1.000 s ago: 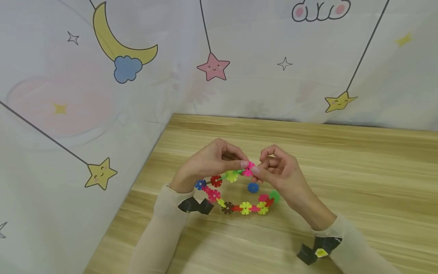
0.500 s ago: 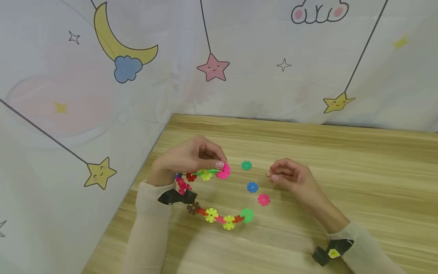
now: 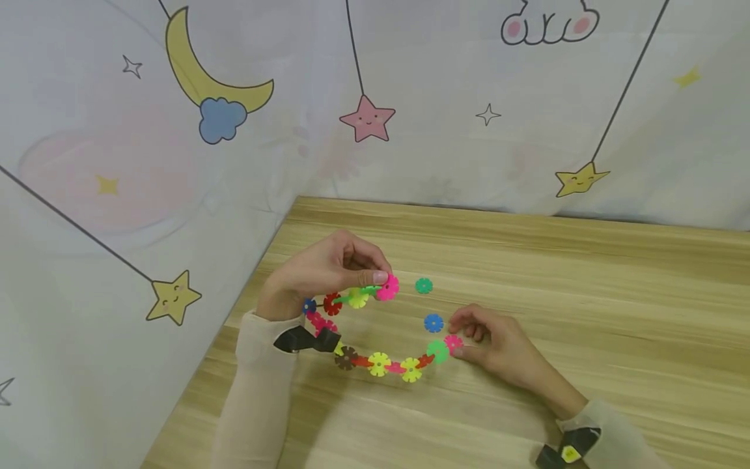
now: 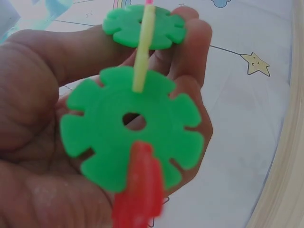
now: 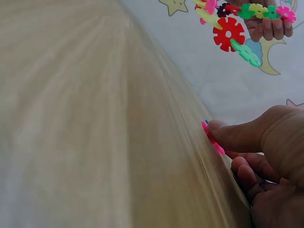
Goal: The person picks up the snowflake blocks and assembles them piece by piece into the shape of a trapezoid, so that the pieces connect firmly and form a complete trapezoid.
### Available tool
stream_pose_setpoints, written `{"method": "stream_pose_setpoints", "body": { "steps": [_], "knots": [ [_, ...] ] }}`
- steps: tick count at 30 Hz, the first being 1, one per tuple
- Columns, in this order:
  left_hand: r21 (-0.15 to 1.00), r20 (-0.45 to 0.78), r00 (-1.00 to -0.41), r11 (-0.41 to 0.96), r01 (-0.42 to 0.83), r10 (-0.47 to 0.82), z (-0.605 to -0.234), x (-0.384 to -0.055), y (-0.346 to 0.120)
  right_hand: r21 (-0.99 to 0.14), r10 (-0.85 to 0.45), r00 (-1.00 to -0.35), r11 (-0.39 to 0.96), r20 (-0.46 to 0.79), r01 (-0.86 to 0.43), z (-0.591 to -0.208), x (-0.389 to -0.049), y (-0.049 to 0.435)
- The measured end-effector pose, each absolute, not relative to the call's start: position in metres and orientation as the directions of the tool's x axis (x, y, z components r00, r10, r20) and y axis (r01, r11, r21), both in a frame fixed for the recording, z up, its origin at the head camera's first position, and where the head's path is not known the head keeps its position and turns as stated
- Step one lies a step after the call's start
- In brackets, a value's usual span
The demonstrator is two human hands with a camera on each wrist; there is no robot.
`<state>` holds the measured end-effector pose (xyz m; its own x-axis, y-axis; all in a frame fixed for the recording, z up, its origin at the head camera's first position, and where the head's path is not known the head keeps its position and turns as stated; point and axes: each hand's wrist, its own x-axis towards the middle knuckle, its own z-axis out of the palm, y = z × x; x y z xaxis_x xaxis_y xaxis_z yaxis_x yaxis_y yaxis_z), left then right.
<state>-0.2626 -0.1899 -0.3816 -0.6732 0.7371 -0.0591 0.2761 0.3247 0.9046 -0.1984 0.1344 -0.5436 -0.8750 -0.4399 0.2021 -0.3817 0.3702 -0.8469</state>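
Observation:
My left hand (image 3: 334, 264) pinches a bright pink notched plastic disc at one end of a chain of interlocking snowflake discs (image 3: 379, 364). The chain hangs in an open loop of red, yellow, green, brown, pink and blue pieces. Close up in the left wrist view, a green disc (image 4: 95, 114) joins a red one (image 4: 137, 190). Low over the table, my right hand (image 3: 495, 339) has thumb and fingers at the edges of a loose pink disc (image 5: 218, 148). In the head view that disc is beside the chain's green end disc (image 3: 437, 352).
A loose blue disc (image 3: 433, 323) and a loose green disc (image 3: 424, 285) lie on the wooden table (image 3: 644, 312). A printed white cloth (image 3: 433, 58) hangs behind and to the left. Black straps with small cameras sit on both wrists.
My right hand let go of the pink disc in my left, drew away right, then lowered to the loose pink disc. My left hand moved left with the chain, uncovering the loose green disc.

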Motion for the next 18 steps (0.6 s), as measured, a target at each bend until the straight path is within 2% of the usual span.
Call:
{"method": "stream_pose_setpoints", "body": {
  "steps": [4, 9, 14, 18],
  "knots": [
    [0.908, -0.066, -0.674, 0.324, 0.264, 0.735, -0.3813, -0.2622, -0.1897, -0.812, -0.446, -0.867, 0.408, 0.223, -0.418, -0.5448, -0.1966, 0.1329],
    [0.900, -0.069, -0.671, 0.336, 0.277, 0.738, -0.3807, -0.2618, -0.1891, -0.828, -0.433, -0.872, 0.385, 0.227, -0.407, -0.5450, -0.1961, 0.1334],
    [0.910, -0.061, -0.667, 0.316, 0.269, 0.742, -0.3812, -0.2625, -0.1889, -0.889, -0.374, -0.903, 0.310, 0.212, -0.337, -0.5448, -0.1973, 0.1355],
    [0.921, -0.066, -0.670, 0.304, 0.244, 0.739, -0.3827, -0.2638, -0.1884, -0.935, -0.310, -0.938, 0.263, 0.153, -0.239, -0.5429, -0.1998, 0.1370]
  ]
}}
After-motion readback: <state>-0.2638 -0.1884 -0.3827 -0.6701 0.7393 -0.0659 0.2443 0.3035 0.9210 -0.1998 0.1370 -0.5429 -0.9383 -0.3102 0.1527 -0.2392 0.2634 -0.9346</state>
